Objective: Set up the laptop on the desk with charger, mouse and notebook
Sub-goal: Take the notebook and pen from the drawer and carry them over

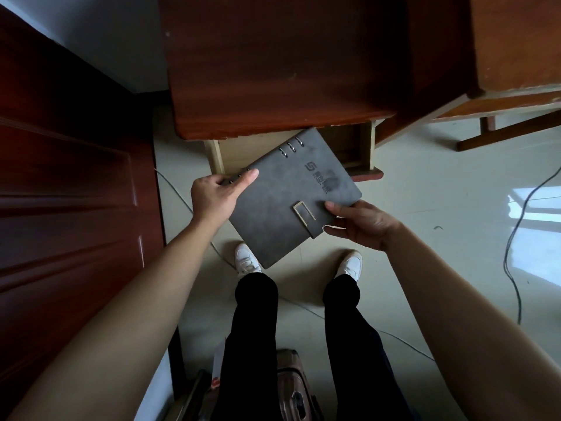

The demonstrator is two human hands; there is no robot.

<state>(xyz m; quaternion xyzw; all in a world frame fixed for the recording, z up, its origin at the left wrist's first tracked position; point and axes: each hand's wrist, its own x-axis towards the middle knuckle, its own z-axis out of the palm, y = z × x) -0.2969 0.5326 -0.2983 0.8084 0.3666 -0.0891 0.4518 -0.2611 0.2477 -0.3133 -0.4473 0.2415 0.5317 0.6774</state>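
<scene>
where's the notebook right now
The grey notebook is in mid-frame of the head view, held closed in both hands, left hand at the ring spine and right hand by the clasp, over the open drawer under the desk.

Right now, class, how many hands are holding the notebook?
2. The left hand grips the notebook at its ringed spine edge; the right hand holds the opposite edge beside the clasp.

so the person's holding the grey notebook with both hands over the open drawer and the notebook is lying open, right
Not quite: the notebook is closed, its cover up and the clasp across the edge. The rest holds. The head view shows the left hand at the ring-bound edge and the right hand by the clasp, with the open drawer under the desk just beyond.
</scene>
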